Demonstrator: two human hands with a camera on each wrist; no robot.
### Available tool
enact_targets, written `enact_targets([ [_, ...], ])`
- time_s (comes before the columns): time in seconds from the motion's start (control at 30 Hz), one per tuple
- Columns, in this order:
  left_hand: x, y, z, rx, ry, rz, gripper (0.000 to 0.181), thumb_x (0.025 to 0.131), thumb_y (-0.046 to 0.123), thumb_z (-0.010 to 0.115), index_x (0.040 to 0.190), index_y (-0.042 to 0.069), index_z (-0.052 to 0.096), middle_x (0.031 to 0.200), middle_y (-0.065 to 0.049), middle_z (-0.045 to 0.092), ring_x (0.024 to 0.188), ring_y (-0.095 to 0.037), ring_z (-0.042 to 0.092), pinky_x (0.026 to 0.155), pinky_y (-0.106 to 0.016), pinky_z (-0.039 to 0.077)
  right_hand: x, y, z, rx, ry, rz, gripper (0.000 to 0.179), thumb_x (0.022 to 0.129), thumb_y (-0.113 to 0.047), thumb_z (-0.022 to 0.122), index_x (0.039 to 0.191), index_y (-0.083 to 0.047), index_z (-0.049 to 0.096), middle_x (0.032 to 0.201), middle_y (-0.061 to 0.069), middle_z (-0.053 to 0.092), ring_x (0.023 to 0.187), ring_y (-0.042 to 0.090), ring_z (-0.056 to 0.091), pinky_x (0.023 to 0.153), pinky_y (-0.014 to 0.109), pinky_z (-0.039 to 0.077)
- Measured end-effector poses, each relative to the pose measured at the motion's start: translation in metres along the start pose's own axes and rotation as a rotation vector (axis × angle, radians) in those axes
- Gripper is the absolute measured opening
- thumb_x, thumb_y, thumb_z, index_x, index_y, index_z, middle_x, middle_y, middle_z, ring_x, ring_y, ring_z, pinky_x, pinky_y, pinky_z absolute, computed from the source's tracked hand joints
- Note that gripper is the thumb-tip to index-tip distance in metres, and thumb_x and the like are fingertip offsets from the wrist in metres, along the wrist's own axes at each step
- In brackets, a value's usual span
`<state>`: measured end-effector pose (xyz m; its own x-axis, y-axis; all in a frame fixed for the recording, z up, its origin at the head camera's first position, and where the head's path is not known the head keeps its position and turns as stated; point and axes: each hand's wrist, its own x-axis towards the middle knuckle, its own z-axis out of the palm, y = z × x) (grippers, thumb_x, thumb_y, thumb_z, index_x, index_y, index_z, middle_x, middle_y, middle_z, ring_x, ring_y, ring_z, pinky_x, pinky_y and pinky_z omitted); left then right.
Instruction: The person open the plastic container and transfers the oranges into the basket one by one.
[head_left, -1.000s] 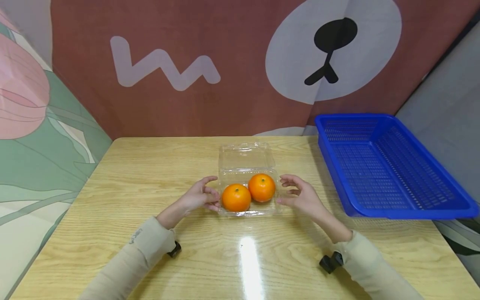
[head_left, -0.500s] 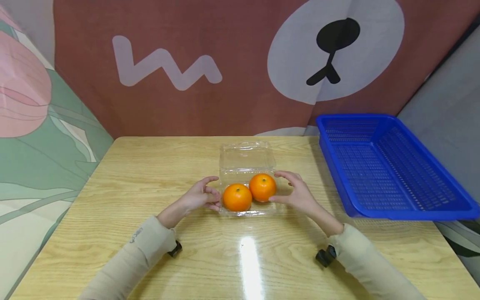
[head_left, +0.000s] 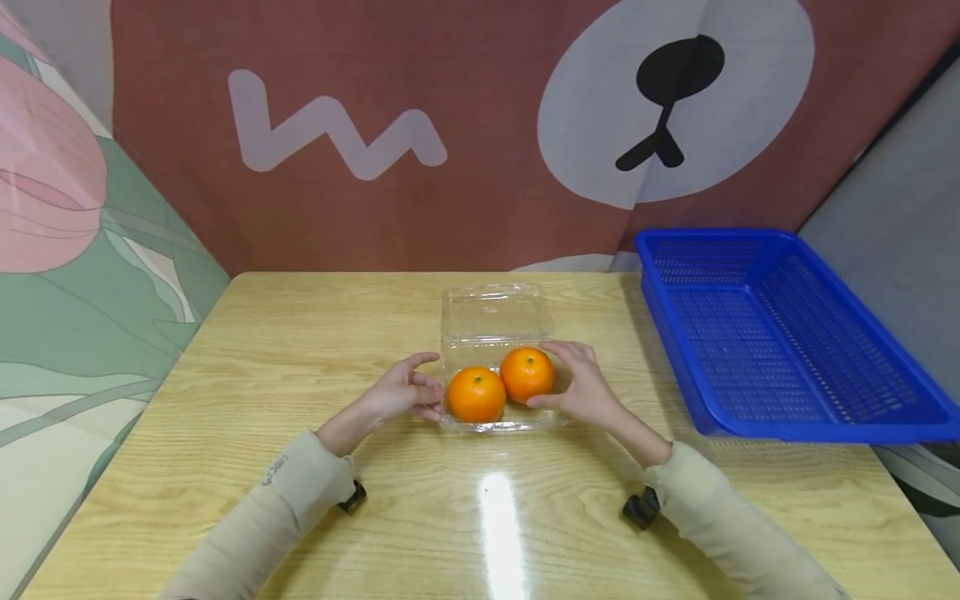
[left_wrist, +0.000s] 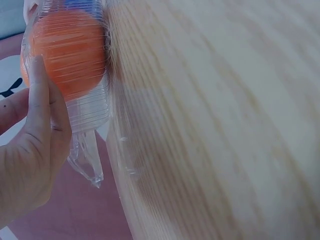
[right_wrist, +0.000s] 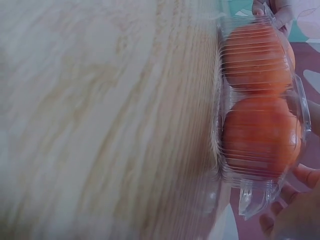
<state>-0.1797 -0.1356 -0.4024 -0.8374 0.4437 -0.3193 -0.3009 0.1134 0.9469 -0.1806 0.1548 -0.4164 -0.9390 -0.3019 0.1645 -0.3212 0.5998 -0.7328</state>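
Note:
A clear plastic clamshell box (head_left: pixel 495 315) lies on the table with its lid folded back, away from the person. Inside are two oranges: a left one (head_left: pixel 476 395) nearer the front and a right one (head_left: pixel 527 376) behind it. At the box's left side is the left hand (head_left: pixel 393 392), fingers loosely bent, fingertips right at the wall; the left wrist view has this close up. Reaching over the right wall, the right hand (head_left: pixel 585 390) spans the right orange, thumb at its front, forefinger at its back. The right wrist view shows both oranges (right_wrist: pixel 262 137) through the ribbed wall.
A blue plastic basket (head_left: pixel 705 392) with perforated walls stands on the right of the wooden table (head_left: pixel 300 333). Behind the table hangs a reddish-brown cloth (head_left: pixel 375 217) with a printed bear face. Small black devices sit at both wrists.
The right hand has moved left from beside the box to over its right wall, its thumb and forefinger now around the right orange. The left hand has stayed at the box's left side.

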Motion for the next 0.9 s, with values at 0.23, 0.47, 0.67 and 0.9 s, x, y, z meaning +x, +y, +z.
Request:
enact_targets([
  [0.23, 0.0005, -0.0005, 0.0001, -0.003, 0.006, -0.008, 0.068, 0.087, -0.013, 0.049, 0.144, -0.002, 0.012, 0.090, -0.015, 0.055, 0.066, -0.018, 0.062, 0.066, -0.034, 0.059, 0.0025, -0.0037, 0.0037, -0.082, 0.003, -0.005, 0.084, 0.057, -0.022, 0.088, 0.130, -0.005, 0.049, 0.134, 0.018, 0.045, 0.125, 0.037, 0.025, 0.100, 0.063, 0.025],
  [0.47, 0.0003, -0.0002, -0.0005, 0.000, 0.010, -0.005, 0.068, 0.087, -0.014, 0.049, 0.144, -0.002, 0.012, 0.090, -0.014, 0.054, 0.066, -0.018, 0.062, 0.066, -0.033, 0.059, 0.0034, -0.0020, 0.0088, -0.141, 0.014, -0.020, 0.085, 0.055, -0.021, 0.089, 0.128, -0.003, 0.049, 0.131, 0.021, 0.046, 0.123, 0.037, 0.027, 0.099, 0.062, 0.023],
  [0.67, 0.0001, 0.0004, -0.0001, 0.010, 0.018, -0.009, 0.068, 0.087, -0.014, 0.049, 0.144, -0.002, 0.013, 0.090, -0.014, 0.054, 0.067, -0.018, 0.062, 0.066, -0.033, 0.059, 0.0042, -0.0058, 0.0092, -0.161, 0.012, 0.010, 0.087, 0.056, -0.022, 0.089, 0.129, 0.000, 0.048, 0.132, 0.020, 0.045, 0.122, 0.036, 0.027, 0.098, 0.058, 0.024],
  [0.9, 0.0003, 0.0005, 0.0008, 0.025, 0.025, -0.012, 0.068, 0.087, -0.014, 0.049, 0.144, -0.002, 0.013, 0.090, -0.014, 0.055, 0.067, -0.018, 0.062, 0.066, -0.033, 0.059, 0.0043, -0.0084, 0.0088, -0.183, 0.024, 0.016, 0.082, 0.056, -0.025, 0.088, 0.125, 0.001, 0.051, 0.129, 0.019, 0.048, 0.120, 0.036, 0.028, 0.094, 0.053, 0.028],
])
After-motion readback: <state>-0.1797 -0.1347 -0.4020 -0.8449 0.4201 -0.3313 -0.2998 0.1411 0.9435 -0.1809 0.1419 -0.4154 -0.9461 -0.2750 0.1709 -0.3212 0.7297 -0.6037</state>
